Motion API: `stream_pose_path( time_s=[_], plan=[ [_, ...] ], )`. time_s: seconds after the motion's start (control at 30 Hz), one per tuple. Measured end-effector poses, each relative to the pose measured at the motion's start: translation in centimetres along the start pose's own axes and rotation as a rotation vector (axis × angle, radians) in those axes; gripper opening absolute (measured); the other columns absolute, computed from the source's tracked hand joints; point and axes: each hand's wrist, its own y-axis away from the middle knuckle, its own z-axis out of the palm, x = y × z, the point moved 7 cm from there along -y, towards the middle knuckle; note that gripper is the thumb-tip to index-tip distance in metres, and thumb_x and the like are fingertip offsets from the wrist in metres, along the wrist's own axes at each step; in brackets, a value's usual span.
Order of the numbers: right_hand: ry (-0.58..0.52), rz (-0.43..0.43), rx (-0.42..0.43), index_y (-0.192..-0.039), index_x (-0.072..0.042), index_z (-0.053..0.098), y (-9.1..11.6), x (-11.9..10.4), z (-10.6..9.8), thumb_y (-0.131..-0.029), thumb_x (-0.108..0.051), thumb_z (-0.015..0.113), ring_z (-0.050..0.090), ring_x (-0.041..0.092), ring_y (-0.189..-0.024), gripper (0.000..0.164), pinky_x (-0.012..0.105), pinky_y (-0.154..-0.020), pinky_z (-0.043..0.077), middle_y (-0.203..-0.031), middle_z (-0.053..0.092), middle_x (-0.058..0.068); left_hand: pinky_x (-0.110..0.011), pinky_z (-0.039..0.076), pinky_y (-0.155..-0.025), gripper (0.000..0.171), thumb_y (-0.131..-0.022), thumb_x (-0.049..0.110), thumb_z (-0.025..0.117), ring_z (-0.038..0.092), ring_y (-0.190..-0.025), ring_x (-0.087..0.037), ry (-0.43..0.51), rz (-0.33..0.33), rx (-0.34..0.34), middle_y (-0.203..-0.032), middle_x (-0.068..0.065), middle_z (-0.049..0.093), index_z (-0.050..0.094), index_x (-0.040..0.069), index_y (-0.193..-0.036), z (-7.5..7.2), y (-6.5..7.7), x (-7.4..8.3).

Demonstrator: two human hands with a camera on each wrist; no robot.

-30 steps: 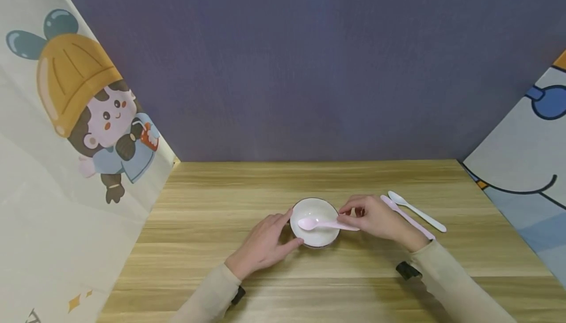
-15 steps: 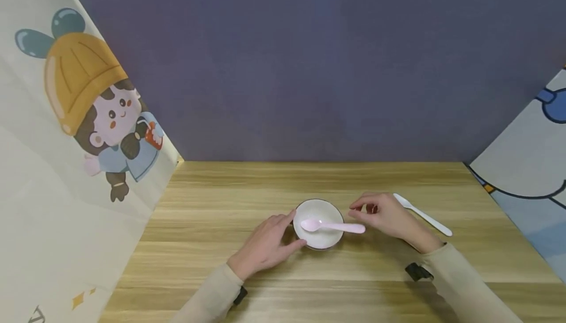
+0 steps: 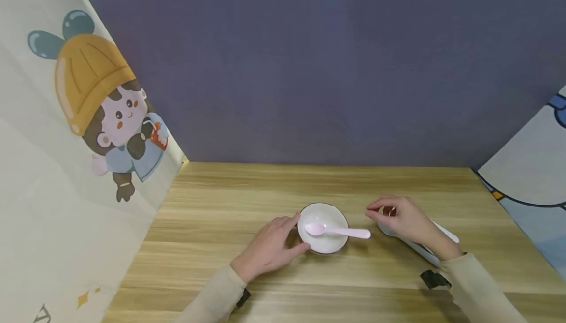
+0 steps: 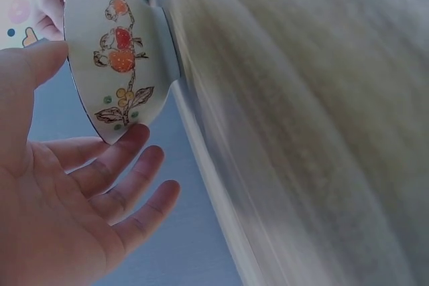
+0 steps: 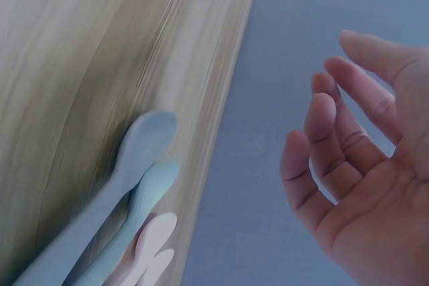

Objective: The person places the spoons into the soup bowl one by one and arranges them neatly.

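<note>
A white bowl with a dark rim stands on the table, and fruit is painted on its outside. My left hand holds it from the left, thumb and fingers spread along the rim. Inside the bowl lies a pink spoon, its handle resting over the right rim. To the right hovers my right hand, fingers loosely bent with nothing between them. Below that hand lies a grey-blue spoon, beside a mint spoon, another pink spoon and a white one.
The wooden table meets a dark blue-grey panel at its back edge. A light wall sheet with a cartoon figure stands on the left, and another printed sheet on the right.
My right hand has let go of the pink spoon's handle and moved right, over the other spoons. The pink spoon stays in the bowl. My left hand keeps its place at the bowl.
</note>
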Motion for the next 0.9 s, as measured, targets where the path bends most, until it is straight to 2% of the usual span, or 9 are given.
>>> stream_pose_path(
  time_s=[0.17, 0.43, 0.63, 0.9],
  plan=[
    [0.004, 0.008, 0.01, -0.11, -0.016, 0.084, 0.4, 1.1, -0.6, -0.1, -0.028, 0.077, 0.063, 0.003, -0.078, 0.017, 0.023, -0.067, 0.056, -0.104, 0.078, -0.004, -0.051, 0.049, -0.119, 0.085, -0.102, 0.063, 0.061, 0.059, -0.14, -0.031, 0.003, -0.006, -0.007, -0.152, -0.014, 0.062, 0.044, 0.005, -0.162, 0.0, 0.0, 0.1],
    [0.01, 0.037, 0.008, -0.115, -0.011, 0.082, 0.7, 2.1, -1.0, -0.101, -0.028, 0.076, 0.065, 0.003, -0.079, 0.023, 0.024, -0.066, 0.057, -0.102, 0.079, -0.002, -0.05, 0.048, -0.12, 0.085, -0.102, 0.063, 0.06, 0.059, -0.141, -0.031, -0.01, -0.011, -0.019, -0.152, -0.015, 0.062, 0.044, 0.005, -0.162, 0.0, 0.0, 0.1],
    [0.009, 0.061, 0.021, -0.116, -0.01, 0.081, 1.1, 2.5, -1.5, -0.102, -0.029, 0.075, 0.065, 0.003, -0.079, 0.025, 0.024, -0.065, 0.056, -0.101, 0.08, -0.001, -0.051, 0.048, -0.12, 0.084, -0.102, 0.062, 0.06, 0.059, -0.141, -0.031, -0.003, -0.021, -0.021, -0.152, -0.015, 0.061, 0.043, 0.006, -0.163, -0.1, 0.2, 0.1],
    [0.034, 0.113, 0.033, -0.12, -0.009, 0.08, 1.8, 3.6, -2.1, -0.102, -0.032, 0.074, 0.066, 0.003, -0.083, 0.03, 0.023, -0.066, 0.056, -0.109, 0.08, 0.006, -0.051, 0.048, -0.12, 0.085, -0.102, 0.062, 0.059, 0.059, -0.14, -0.031, -0.006, -0.015, -0.016, -0.152, -0.015, 0.062, 0.043, 0.005, -0.163, -0.2, 0.4, 0.2]
  ],
)
